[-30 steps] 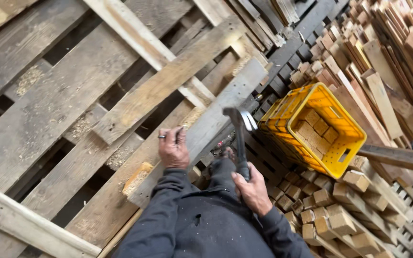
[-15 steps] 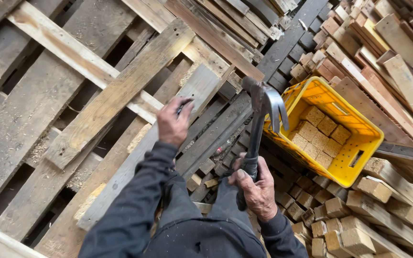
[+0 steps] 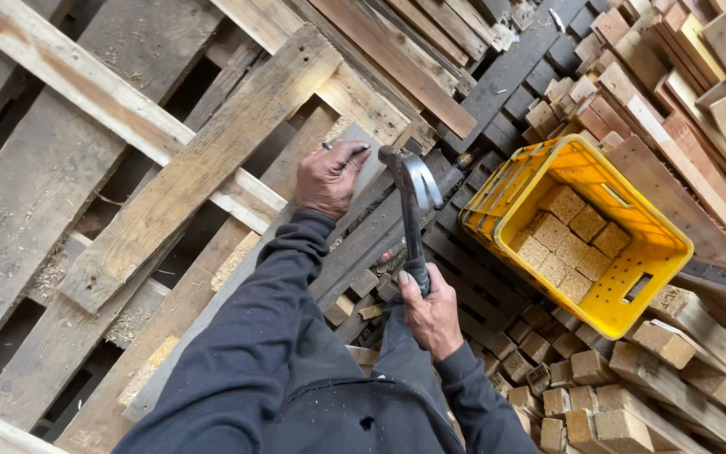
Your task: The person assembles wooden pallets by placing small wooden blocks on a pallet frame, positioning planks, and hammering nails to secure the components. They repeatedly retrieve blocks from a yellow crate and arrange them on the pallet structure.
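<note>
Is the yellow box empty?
No, the yellow crate holds a bunch of small wooden blocks lying on its bottom.

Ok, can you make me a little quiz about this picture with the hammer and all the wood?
1. True or false: the yellow crate holds wooden blocks.
2. Which hand grips the hammer? A) left hand B) right hand C) both
3. Fill in: the left hand rests on a grey ____.

Key
1. True: the blocks lie inside it.
2. B: the right hand grips the handle low down, head raised.
3. Plank, lying aslant over the pallets.
</note>
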